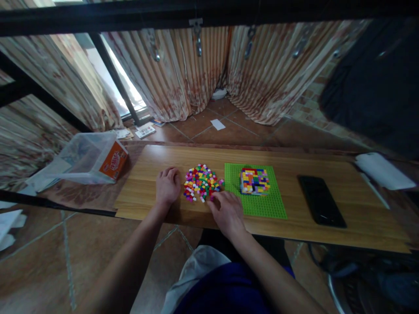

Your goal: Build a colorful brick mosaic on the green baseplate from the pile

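My left hand (168,185) rests on the table with its fingers curled in, just left of a loose pile of tiny coloured toy bricks (203,181); nothing shows in it. At the pile's lower right edge is my right hand (227,211), thumb and fingertips drawn together around a small pinkish brick, partly hidden by the fingers. Right of the pile lies a green studded baseplate (263,207). A blocky multicoloured brick build (254,181) stands on its upper middle, with a dark gap in its top.
The wooden table (196,157) carries a black phone (321,200) on its right. Left of the table sits a clear plastic box (88,152) with an orange label. A dark bar (209,13) crosses overhead, with metal clips hanging below it. Striped curtains (183,74) hang behind.
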A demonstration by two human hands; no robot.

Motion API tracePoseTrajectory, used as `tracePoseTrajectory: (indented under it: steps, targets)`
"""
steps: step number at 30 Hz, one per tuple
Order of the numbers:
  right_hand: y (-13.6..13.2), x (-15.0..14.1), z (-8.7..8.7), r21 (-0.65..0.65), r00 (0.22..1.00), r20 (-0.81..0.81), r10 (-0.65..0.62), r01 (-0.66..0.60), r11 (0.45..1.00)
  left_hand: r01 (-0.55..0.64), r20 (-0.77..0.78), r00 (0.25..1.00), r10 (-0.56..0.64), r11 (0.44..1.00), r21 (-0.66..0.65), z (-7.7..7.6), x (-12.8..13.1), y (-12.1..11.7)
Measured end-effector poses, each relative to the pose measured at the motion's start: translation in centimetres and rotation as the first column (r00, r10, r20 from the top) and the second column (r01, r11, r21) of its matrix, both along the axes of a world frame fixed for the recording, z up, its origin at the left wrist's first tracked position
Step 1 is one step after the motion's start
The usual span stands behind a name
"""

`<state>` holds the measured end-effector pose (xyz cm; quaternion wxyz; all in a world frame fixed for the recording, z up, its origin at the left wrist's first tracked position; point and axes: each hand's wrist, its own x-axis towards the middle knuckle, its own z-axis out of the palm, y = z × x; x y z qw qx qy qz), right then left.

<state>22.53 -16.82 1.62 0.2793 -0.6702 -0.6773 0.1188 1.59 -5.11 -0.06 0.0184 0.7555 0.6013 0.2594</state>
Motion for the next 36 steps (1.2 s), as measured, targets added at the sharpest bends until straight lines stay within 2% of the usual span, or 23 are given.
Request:
tracePoseTrajectory:
  steps: [4, 8, 12, 14, 17, 20, 26, 31, 34, 36]
  targets:
    - [0.7, -0.7, -0.6, 0.035, 0.993, 0.109, -0.045, 0.042, 0.999, 0.002, 0.019, 1.0, -0.002, 1.0, -0.003, 0.0, 0.0, 0.0]
    - [0.6, -0.6, -0.5, 0.04, 0.995, 0.09, -0.036, 0.032, 0.999, 0.008, 0.018, 1.0, -0.008, 1.0, -0.012, 0.1, 0.0, 0.0]
    - [-0.3, 0.2, 0.7, 0.053, 0.997, -0.082, 0.012, -0.008, 0.999, 0.012, 0.016, 1.0, -0.012, 1.0, -0.001, 0.2, 0.0, 0.0]
    - [-1.0, 0.9, 1.5, 0.073, 0.979, -0.206, -0.001, 0.017, 0.997, 0.015, 0.015, 1.0, -0.015, 1.0, 0.011, 0.1, 0.0, 0.0]
    - [-2.0, 2.3, 2.1, 0.057, 0.92, -0.388, -0.057, 0.086, 0.995, 0.014, 0.009, 1.0, -0.014, 1.0, 0.011, 0.0, -0.1, 0.1]
    - [-2.8, 4.4, 2.0, 0.046, 0.849, -0.517, -0.109, 0.154, 0.987, 0.008, -0.001, 1.0, -0.008, 1.0, 0.017, -0.1, -0.1, 0.2]
    - [-3.8, 9.4, 0.8, 0.024, 0.763, -0.583, -0.278, 0.359, 0.933, 0.015, -0.002, 1.0, -0.015, 0.999, 0.03, -0.2, -0.2, 0.4]
    - [-3.5, 12.0, 0.7, -0.013, 0.668, -0.665, -0.334, 0.436, 0.9, 0.021, 0.003, 1.0, -0.021, 0.999, 0.025, -0.1, -0.2, 0.4]
    - [-3.1, 12.4, 1.0, 0.003, 0.663, -0.679, -0.315, 0.432, 0.902, 0.027, 0.007, 1.0, -0.027, 0.999, 0.029, -0.1, -0.3, 0.4]
    - [-2.7, 12.4, 1.2, 0.03, 0.692, -0.656, -0.301, 0.423, 0.906, 0.033, 0.009, 0.999, -0.033, 0.999, 0.03, -0.1, -0.3, 0.4]
